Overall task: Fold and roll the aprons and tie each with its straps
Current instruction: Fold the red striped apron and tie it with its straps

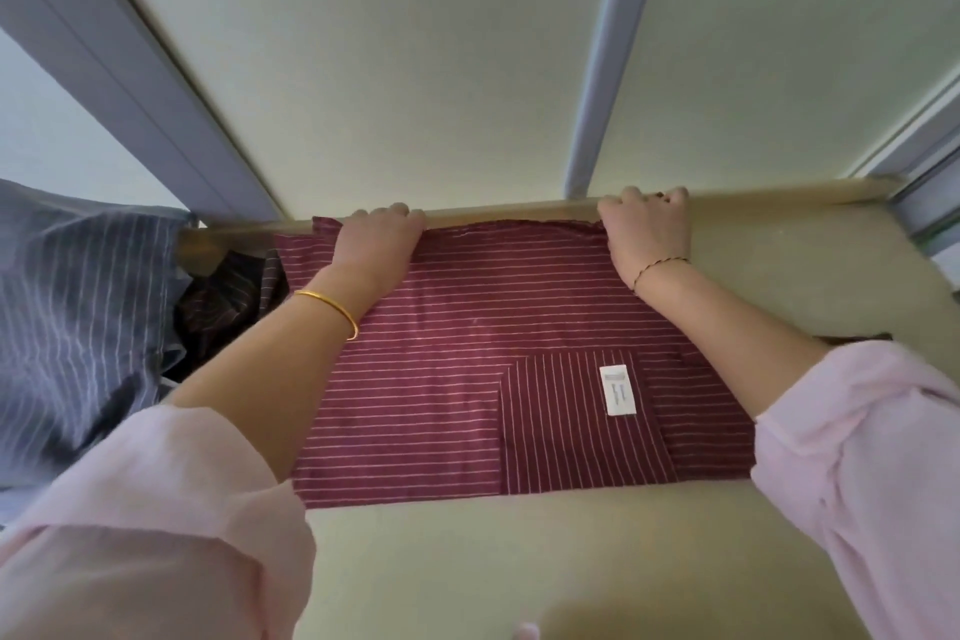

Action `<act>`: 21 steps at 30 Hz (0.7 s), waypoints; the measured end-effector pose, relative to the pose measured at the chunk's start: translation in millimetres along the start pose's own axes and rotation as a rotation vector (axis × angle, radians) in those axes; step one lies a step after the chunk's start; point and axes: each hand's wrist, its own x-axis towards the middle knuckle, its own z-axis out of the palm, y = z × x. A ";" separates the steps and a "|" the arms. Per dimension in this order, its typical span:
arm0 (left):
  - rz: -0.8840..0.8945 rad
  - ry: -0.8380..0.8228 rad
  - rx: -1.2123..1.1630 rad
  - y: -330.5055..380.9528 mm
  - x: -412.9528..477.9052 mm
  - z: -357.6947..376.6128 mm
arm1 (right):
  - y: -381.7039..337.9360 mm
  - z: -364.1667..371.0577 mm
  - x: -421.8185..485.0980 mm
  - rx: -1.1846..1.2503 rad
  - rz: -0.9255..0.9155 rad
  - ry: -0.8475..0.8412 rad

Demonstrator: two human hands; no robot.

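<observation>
A maroon apron with thin white stripes lies spread flat on the beige table, its pocket with a white label facing up near the front. My left hand grips the apron's far edge at the left, fingers curled over the fabric at the table's back rim. My right hand grips the far edge at the right in the same way. Both arms reach across the cloth. The straps are hidden from view.
A heap of blue-grey striped aprons lies at the left, with a dark brown striped one beside it. A pale wall panel with grey posts rises right behind the table's back edge.
</observation>
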 end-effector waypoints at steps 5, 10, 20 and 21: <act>0.137 -0.542 0.039 18.0 -29.8 -15.7 | 1.7 0.3 -61.0 -0.114 -0.114 -0.098; 0.199 -0.821 0.163 44.0 -64.3 -2.9 | -6.2 13.0 -121.9 -0.254 -0.138 -0.233; 0.175 -0.946 0.399 81.0 -125.6 27.8 | -19.6 32.6 -186.4 -0.341 -0.122 -0.474; 0.173 -0.937 0.405 82.4 -129.8 28.4 | -19.1 34.9 -189.0 -0.340 -0.113 -0.470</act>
